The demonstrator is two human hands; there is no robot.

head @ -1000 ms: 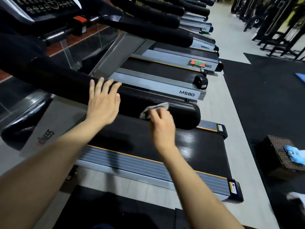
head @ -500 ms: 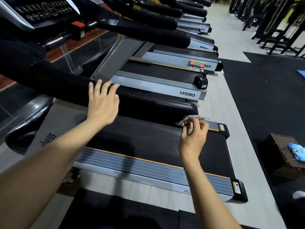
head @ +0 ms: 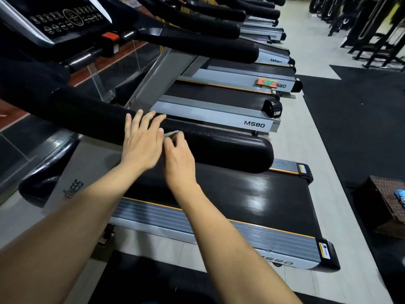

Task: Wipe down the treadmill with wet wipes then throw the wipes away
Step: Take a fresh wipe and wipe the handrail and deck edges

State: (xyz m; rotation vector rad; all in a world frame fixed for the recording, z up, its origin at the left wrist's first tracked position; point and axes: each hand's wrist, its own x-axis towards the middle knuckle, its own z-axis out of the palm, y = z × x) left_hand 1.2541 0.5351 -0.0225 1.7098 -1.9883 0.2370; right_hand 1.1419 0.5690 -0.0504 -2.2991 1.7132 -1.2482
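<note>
Wiping the padded handrail of the nearest treadmill, mid-task by the look of it. Pinching one wet wipe with the right hand, fingers curled round it, wipe pressed on the rail's top just beside the left hand. Resting that left hand flat on the rail, fingers straight and slightly spread, holding nothing. Judging the wipe as light, limp and damp, likely bunching or slipping if held loose; gripping it wadded at its middle probably working best. Judging the rail as stiff, fixed, with a lightly textured cover. Counting: one wipe visible, two hands, one wicker basket at right on the floor with something blue inside, several more treadmills in a row behind, exact count unclear.
</note>
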